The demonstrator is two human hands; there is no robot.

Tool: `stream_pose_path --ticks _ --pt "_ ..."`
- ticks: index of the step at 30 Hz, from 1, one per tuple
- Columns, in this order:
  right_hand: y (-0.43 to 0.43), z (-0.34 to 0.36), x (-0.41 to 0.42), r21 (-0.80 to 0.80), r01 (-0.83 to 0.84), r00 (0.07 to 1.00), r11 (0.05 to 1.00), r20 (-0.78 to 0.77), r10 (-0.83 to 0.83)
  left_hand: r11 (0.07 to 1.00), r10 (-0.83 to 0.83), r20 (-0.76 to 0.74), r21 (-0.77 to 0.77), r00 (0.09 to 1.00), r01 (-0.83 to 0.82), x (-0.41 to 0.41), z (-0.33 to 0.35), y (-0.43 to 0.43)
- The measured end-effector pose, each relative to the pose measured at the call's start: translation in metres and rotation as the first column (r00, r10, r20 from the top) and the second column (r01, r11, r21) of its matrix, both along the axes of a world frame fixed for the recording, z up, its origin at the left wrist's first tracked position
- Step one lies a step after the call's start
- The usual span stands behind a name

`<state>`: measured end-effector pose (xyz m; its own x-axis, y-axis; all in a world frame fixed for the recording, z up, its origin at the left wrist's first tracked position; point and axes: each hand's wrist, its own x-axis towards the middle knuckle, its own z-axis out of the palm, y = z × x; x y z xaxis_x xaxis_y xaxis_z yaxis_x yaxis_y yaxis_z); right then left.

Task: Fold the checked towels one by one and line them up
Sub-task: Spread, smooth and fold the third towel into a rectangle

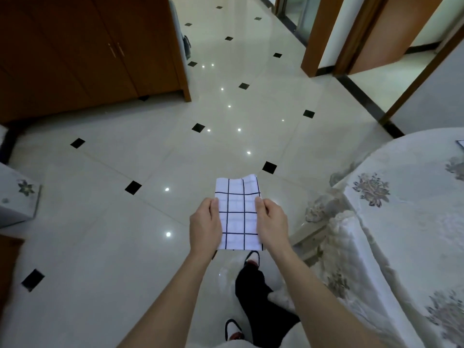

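A white towel with dark checked lines (238, 212) is folded into a narrow rectangle and held flat in the air above the floor. My left hand (204, 226) grips its left edge, thumb on top. My right hand (270, 222) grips its right edge the same way. The towel's far end curls up slightly. At the far right edge a corner of another checked cloth (460, 143) lies on the table.
A round table under a floral cloth (401, 222) stands close on the right. A wooden cabinet (88, 54) fills the upper left. Glossy tiled floor (150, 159) stretches ahead. My legs and slippers (251, 257) are below the towel. Doorways open at the upper right.
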<state>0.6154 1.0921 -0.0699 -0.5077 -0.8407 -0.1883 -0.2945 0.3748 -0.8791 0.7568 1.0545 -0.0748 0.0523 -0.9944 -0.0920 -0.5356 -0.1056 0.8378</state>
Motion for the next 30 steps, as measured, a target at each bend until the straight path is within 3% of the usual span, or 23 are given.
stream_pose_path --ticks 15,30 --pt "-0.282 -0.004 -0.134 -0.057 0.109 0.993 0.992 0.051 -0.106 0.990 -0.141 0.037 0.002 0.989 0.141 -0.137 0.008 -0.301" --pt "-0.400 -0.015 -0.315 0.038 0.433 0.901 0.900 0.019 -0.434 0.885 -0.465 -0.006 0.038 0.885 0.465 -0.344 -0.004 -0.463"
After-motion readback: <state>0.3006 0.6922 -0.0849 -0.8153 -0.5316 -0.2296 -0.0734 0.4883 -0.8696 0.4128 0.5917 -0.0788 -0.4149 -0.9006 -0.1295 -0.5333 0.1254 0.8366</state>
